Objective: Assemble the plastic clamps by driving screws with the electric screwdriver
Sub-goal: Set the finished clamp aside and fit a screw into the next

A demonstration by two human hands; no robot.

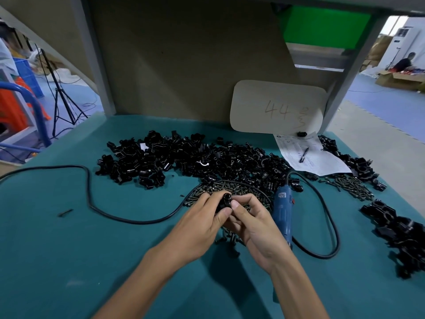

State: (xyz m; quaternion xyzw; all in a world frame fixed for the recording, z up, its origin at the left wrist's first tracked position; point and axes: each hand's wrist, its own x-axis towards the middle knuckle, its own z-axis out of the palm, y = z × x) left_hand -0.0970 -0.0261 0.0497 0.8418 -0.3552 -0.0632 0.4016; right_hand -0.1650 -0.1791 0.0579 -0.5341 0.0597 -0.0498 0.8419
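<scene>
Both hands meet over the middle of the teal counter (69, 249), closed on a single black plastic clamp (224, 200). The left hand (202, 219) curls round it from the left, thumb laid across its near side. The right hand (250, 219) pinches it from the right, thumb tip up against the clamp's round opening, fingers folded in beneath. Neither hand is spread; both grip narrowly.

The clamp sits between the two thumbs, over a heap of screws (230, 187) that spreads out beyond the knuckles. The blue electric screwdriver (284, 212) lies flat just beside the right hand, untouched, its black cord (115, 212) looping across the counter. Further back sprawls the big pile of loose clamp parts (184, 160).

The forearms come in from the bottom edge and converge, palms turned in toward each other, backs of the hands facing up.
</scene>
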